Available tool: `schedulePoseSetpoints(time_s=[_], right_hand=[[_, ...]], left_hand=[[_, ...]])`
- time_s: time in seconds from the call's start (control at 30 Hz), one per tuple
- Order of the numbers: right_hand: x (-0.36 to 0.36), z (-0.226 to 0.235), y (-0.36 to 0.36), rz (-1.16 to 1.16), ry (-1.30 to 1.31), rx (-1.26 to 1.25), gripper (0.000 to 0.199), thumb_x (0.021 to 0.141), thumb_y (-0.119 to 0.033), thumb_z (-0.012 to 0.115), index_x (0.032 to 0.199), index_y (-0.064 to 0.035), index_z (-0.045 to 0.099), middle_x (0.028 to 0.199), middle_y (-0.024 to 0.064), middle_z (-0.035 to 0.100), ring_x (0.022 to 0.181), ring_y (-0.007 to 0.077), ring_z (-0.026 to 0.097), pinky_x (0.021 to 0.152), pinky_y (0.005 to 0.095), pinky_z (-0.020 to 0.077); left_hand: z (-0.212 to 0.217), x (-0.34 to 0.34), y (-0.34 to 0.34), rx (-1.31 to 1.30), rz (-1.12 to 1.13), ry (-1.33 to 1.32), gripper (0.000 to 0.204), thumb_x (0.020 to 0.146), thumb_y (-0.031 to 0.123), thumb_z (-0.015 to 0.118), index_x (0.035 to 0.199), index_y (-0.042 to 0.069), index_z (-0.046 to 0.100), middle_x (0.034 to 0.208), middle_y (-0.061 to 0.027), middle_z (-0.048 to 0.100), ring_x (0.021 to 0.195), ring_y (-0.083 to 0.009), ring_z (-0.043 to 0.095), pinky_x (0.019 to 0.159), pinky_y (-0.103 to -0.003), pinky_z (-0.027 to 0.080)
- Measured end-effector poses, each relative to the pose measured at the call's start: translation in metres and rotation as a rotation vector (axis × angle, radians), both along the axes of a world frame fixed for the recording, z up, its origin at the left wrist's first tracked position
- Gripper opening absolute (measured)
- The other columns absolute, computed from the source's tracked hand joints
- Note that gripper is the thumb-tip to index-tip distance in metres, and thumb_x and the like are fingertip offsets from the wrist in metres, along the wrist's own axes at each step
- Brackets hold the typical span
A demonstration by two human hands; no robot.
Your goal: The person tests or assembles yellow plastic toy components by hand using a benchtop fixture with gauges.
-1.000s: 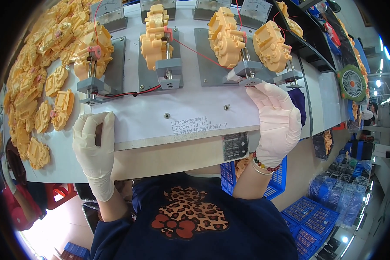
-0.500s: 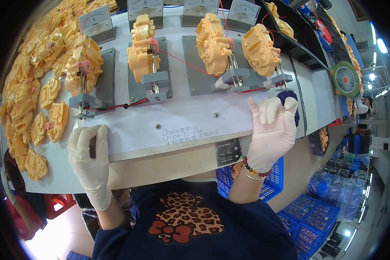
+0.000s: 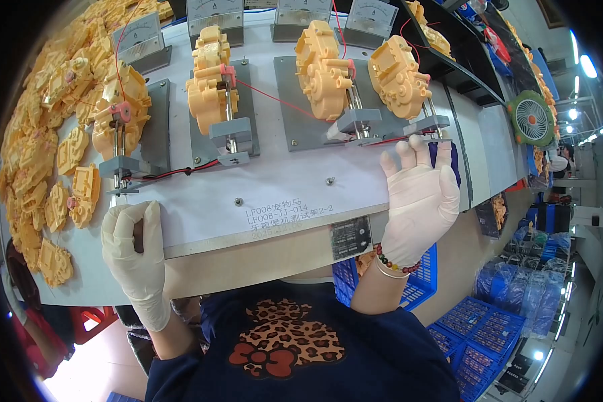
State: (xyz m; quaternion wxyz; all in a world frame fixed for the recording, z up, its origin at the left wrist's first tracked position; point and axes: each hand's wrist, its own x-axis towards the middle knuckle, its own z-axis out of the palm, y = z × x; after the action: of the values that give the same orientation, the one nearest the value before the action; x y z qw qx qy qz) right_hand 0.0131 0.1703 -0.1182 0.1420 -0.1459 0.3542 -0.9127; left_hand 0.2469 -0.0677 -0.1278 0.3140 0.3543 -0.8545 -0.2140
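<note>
Four beige plastic gear housings stand on test fixtures: a left one (image 3: 122, 110), a second (image 3: 211, 87), a third (image 3: 321, 70) and a right one (image 3: 398, 77). Metal rods and grey clamp blocks sit at their near sides. My gloved left hand (image 3: 135, 258) is curled at the board's front-left edge, just below the left clamp block (image 3: 119, 166); its fingers are pressed together around a dark spot I cannot identify. My gloved right hand (image 3: 419, 208) reaches up with fingers stretched, tips at the right clamp block (image 3: 427, 124). A dark purple object (image 3: 454, 164) shows behind it.
Loose beige housings (image 3: 37, 167) are heaped along the left side. Several analog meters (image 3: 214, 17) line the back, with thin red wires. A black shelf (image 3: 459, 63) and a green fan (image 3: 532, 119) stand right. Blue crates (image 3: 476, 342) lie lower right. Another person's arm (image 3: 37, 338) shows at far left.
My right hand's fingers have straightened from a curl and now reach the right clamp. My left hand stays curled with little movement. The view has shifted slightly.
</note>
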Motion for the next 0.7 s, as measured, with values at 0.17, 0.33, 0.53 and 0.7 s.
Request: schedulePoseSetpoints(time_s=[0.17, 0.33, 0.53, 0.7], right_hand=[[0.0017, -0.0006, 0.001, -0.007, -0.021, -0.02, 0.062, 0.091, -0.021, 0.058, 0.145, -0.0086, 0.03, 0.12, 0.0188, 0.057, 0.11, 0.0286, 0.056, 0.098, 0.0502, 0.043], [0.0015, -0.0039, 0.0021, 0.008, -0.012, -0.048, 0.058, 0.092, -0.021, 0.057, 0.144, -0.0108, 0.034, 0.124, 0.0193, 0.055, 0.112, 0.0296, 0.055, 0.098, 0.05, 0.0427], [0.0052, 0.0015, -0.0018, -0.027, 0.033, 0.049, 0.057, 0.092, -0.021, 0.057, 0.143, -0.011, 0.034, 0.125, 0.0201, 0.055, 0.119, 0.0316, 0.054, 0.1, 0.0497, 0.0432], [0.0027, -0.0017, 0.0012, -0.018, 0.022, 0.022, 0.056, 0.092, -0.022, 0.058, 0.143, -0.0097, 0.035, 0.124, 0.0194, 0.056, 0.118, 0.0314, 0.054, 0.1, 0.0495, 0.0437]], left_hand=[[-0.0008, 0.0002, -0.0002, 0.01, -0.002, 0.002, 0.007, 0.083, 0.005, 0.074, 0.083, 0.004, 0.067, 0.076, -0.0016, 0.054, 0.064, -0.0124, 0.049, 0.059, -0.026, 0.041], [-0.001, 0.0008, -0.0005, -0.007, 0.0, 0.001, 0.007, 0.083, 0.005, 0.074, 0.083, 0.005, 0.067, 0.076, -0.001, 0.054, 0.064, -0.0117, 0.049, 0.059, -0.026, 0.041], [-0.0012, 0.0008, 0.0, -0.006, 0.003, 0.007, 0.007, 0.082, 0.005, 0.074, 0.083, 0.005, 0.067, 0.075, -0.0005, 0.054, 0.063, -0.0112, 0.048, 0.059, -0.026, 0.04], [-0.0009, 0.0004, -0.0002, -0.01, 0.002, 0.006, 0.007, 0.082, 0.005, 0.074, 0.083, 0.006, 0.067, 0.075, -0.0001, 0.053, 0.062, -0.0108, 0.048, 0.058, -0.026, 0.04]])
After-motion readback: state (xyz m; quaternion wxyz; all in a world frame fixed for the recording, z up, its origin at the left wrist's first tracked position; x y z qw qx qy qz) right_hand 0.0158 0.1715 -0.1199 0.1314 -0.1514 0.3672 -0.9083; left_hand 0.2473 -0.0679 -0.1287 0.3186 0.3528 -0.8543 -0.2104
